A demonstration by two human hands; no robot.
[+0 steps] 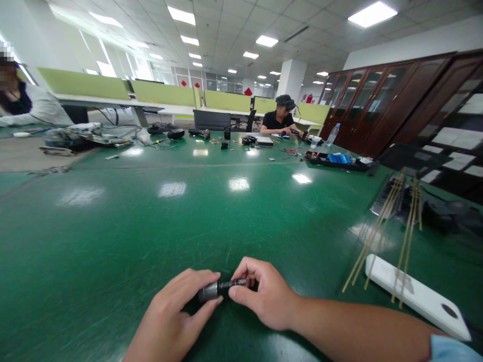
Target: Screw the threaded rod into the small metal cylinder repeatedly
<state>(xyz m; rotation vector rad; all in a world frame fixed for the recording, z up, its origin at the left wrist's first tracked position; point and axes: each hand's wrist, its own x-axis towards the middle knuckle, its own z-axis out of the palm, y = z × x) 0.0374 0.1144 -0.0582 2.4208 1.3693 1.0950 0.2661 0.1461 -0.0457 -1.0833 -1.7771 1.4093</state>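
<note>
Two-handed hold at the near side of the green counter (188, 226)

And what a spread that counter makes, glossy and scuffed, running well away from us! Beyond its right side, dark wooden cabinets (362, 100) in a row; beyond its far side, lime-green partitions (166, 94). A person in a black shirt (277, 121) leans in at the counter's far side, arms upon it, while a person in pale sleeves (43, 105) sits off its far left corner. Far right on the counter, a black tray (320, 161) with something blue inside. Nearer along that right side, thin tan sticks (376, 226) fan out, some crossing a white rounded slab (422, 301). Behind the tray, upright, a clear plastic bottle (333, 134).

Over to the counter's near side, and here are the hands! The left hand (175, 301) is wrapped round a dark cylinder (209, 291), thumb opposite fingers. Facing it, the right hand (264, 296) has thumb and fingers pinched on the end of the slim stepped shaft (226, 285) jutting from that cylinder. Touching the counter? I cannot tell.
</note>
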